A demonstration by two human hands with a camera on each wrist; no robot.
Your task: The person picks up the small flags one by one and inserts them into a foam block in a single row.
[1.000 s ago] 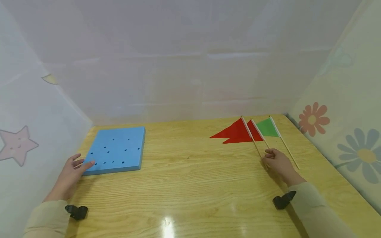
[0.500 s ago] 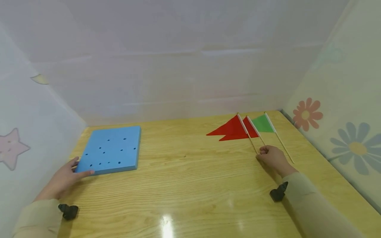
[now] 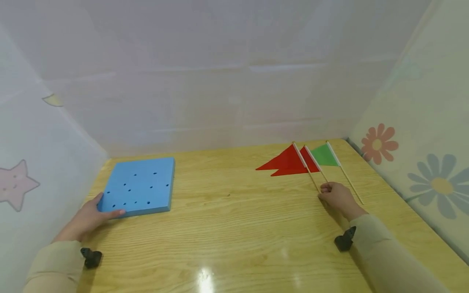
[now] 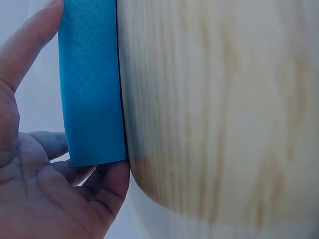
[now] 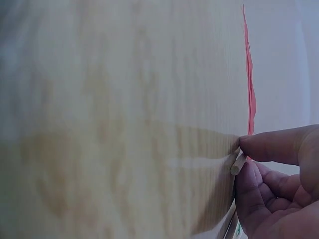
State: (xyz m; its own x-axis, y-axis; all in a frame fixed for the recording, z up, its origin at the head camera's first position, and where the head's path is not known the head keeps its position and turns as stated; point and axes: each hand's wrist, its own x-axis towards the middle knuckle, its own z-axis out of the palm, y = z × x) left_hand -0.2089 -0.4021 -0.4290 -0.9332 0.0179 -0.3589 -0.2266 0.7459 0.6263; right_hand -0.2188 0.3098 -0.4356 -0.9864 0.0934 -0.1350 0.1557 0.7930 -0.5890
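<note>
A blue foam board (image 3: 141,185) with several small holes in its top lies flat at the left of the table. My left hand (image 3: 89,215) grips its near left corner, thumb along the front side and fingers round the left side; the left wrist view shows the thick blue edge (image 4: 92,89) between them. At the right lie two overlapping red flags (image 3: 286,160) and a green flag (image 3: 325,155), all on thin wooden sticks. My right hand (image 3: 338,199) pinches the leftmost red flag's stick near its lower end; the stick's tip (image 5: 238,167) shows between thumb and finger in the right wrist view.
The wooden table (image 3: 220,236) reaches to a pale wall sheet (image 3: 220,101) at the back. Printed side sheets stand at the left and right. The green flag's stick (image 3: 351,185) lies just right of my right hand.
My left hand has gone from fingers spread over the board's corner to gripping it. My right fingers have closed on the red flag's stick. The head view has shifted slightly.
</note>
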